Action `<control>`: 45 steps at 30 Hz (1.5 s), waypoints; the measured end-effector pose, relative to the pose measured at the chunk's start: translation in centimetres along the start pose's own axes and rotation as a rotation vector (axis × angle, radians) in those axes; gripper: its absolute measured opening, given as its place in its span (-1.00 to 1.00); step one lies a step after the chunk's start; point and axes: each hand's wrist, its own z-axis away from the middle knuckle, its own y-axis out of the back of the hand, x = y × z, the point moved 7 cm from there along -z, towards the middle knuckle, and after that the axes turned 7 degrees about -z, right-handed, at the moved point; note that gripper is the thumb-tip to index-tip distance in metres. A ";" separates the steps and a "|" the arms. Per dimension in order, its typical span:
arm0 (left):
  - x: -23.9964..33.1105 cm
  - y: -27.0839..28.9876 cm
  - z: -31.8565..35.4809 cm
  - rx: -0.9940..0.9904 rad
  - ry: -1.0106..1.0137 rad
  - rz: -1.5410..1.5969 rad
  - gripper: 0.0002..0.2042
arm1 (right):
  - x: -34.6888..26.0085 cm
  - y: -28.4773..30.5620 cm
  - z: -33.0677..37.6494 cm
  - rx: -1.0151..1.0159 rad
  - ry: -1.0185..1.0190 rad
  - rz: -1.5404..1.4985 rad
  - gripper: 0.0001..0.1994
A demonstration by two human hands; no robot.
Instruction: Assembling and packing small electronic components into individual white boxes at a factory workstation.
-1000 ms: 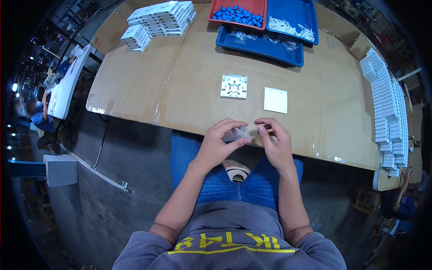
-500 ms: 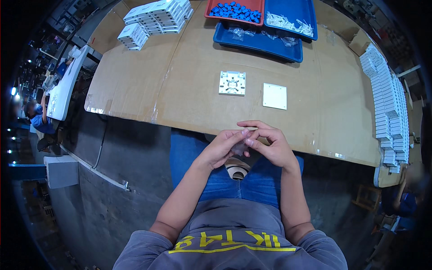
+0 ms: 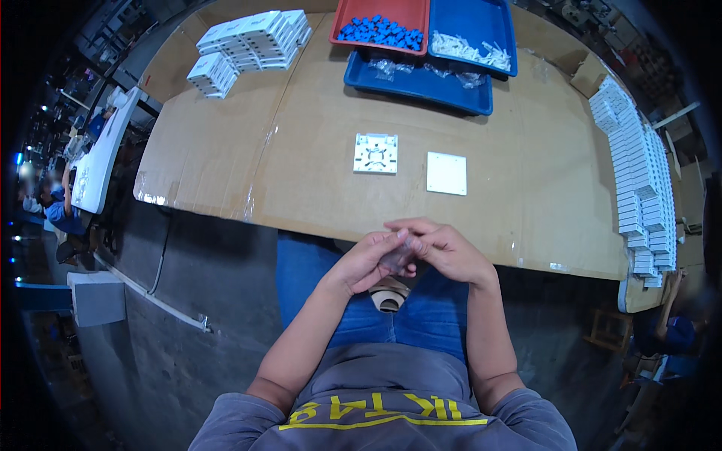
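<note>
My left hand [image 3: 366, 263] and my right hand [image 3: 453, 257] meet just off the table's near edge, above my lap. Between their fingers is a small see-through plastic bag [image 3: 396, 260], pinched by both hands; what it contains I cannot make out. Beyond the hands, a white square plastic housing [image 3: 376, 155] lies on the cardboard-covered table [image 3: 316, 173], its moulded inner side facing up. To its right is a flat white square cover [image 3: 447, 174] with small corner holes. Neither piece is touched.
At the back, a red tray [image 3: 340, 34] holds blue parts and a blue tray [image 3: 510, 60] holds white ones; a lower blue tray [image 3: 421, 89] has plastic bags. White housings [image 3: 252, 37] are stacked back left, with long stacks [image 3: 639, 173] along the right edge. Other people sit farther off.
The view has tipped slightly, so the table things sit lower in the picture. Both hands stay together around the plastic bag, with the fingers shifting a little; more of the bag shows.
</note>
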 end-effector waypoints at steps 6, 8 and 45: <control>1.3 -0.3 -2.2 -0.053 0.038 -0.018 -0.55 | -1.4 5.2 -0.3 0.059 -0.125 -0.003 -0.66; 2.4 0.7 -3.6 -0.081 0.015 0.065 -0.51 | -3.5 9.7 -1.3 0.243 0.004 0.117 -0.70; 3.1 4.1 -6.8 -0.252 0.034 0.407 -0.40 | -3.2 41.1 -22.5 0.385 -0.376 1.256 -0.77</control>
